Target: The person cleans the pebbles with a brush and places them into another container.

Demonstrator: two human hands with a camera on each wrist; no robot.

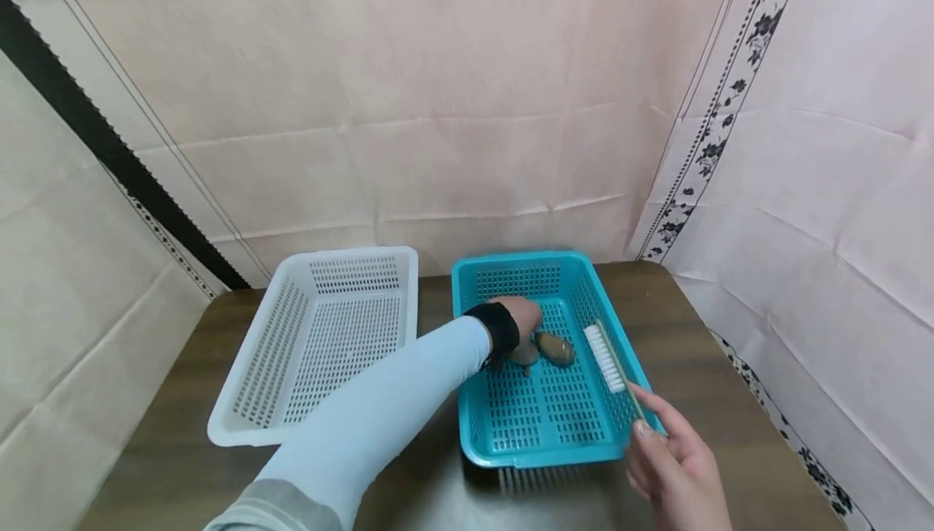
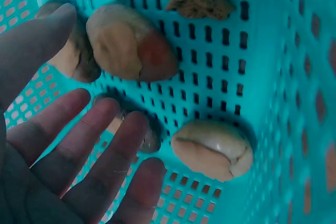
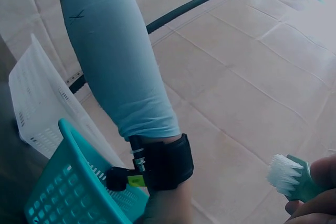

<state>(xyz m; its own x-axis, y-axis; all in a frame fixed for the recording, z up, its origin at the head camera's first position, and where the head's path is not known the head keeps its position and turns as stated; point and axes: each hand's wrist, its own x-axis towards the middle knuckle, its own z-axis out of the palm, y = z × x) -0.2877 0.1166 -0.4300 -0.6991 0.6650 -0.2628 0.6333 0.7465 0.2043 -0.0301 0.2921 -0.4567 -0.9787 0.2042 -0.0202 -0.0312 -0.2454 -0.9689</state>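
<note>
My left hand (image 1: 520, 319) reaches down into the teal basket (image 1: 499, 454). In the left wrist view its fingers (image 2: 113, 145) are spread and extended above several smooth oval stones smeared with light brown mud. The thumb overlaps one stone (image 2: 79, 59); a larger stone (image 2: 131, 43) lies beside it, another (image 2: 212, 150) sits past the fingertips, and one (image 2: 152, 136) is partly hidden behind the fingers. My right hand (image 1: 679, 462) pinches the thin handle of a green brush (image 1: 609, 357) with white bristles, holding it over the basket's right side.
A white perforated basket (image 1: 244, 434) stands to the left on the brown wooden table (image 1: 700, 369). Crumbly brown mud (image 2: 202, 3) lies on the teal basket's floor. Pale cloth (image 1: 467, 109) hangs behind the table and on both sides.
</note>
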